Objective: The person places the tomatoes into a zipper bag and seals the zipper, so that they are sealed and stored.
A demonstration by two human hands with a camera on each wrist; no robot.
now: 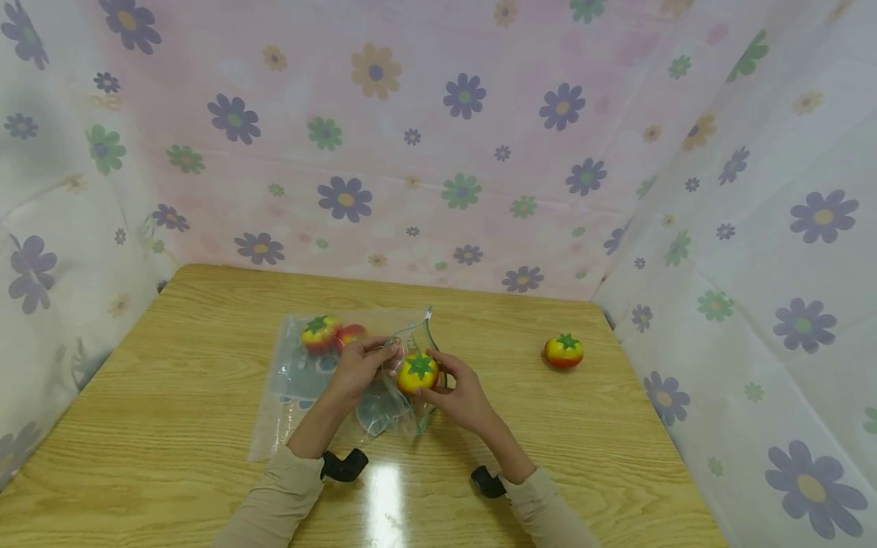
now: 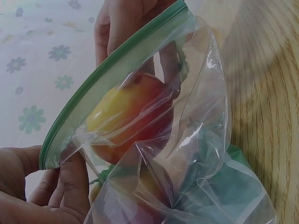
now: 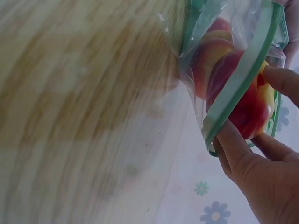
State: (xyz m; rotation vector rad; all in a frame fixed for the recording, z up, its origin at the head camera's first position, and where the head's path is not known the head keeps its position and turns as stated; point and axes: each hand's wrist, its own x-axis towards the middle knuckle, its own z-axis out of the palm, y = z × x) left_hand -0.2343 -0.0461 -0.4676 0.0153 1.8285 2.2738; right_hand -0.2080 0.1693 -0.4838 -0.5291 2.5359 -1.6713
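A clear zip bag [image 1: 263, 430] with a green zip edge lies on the table, its mouth raised and spread toward the right. My left hand [image 1: 356, 369] pinches the bag's rim; in the left wrist view its fingers [image 2: 72, 179] grip one end of the green zip. With thumb and fingers, my right hand [image 1: 467, 396] holds a yellow-and-red toy fruit [image 1: 419, 374] with a green leafy top. In the right wrist view this fruit [image 3: 247, 109] sits within the bag's mouth. Deeper in the bag lie a similar toy fruit [image 1: 317, 335] and a redder-looking one [image 1: 352, 335].
Another yellow-and-red toy fruit [image 1: 564, 352] rests on the wooden table [image 1: 534, 434] to the right. Flower-patterned cloth [image 1: 411, 167] hangs behind the table and along both sides. Black camera mounts [image 1: 345, 466] are on the wrists.
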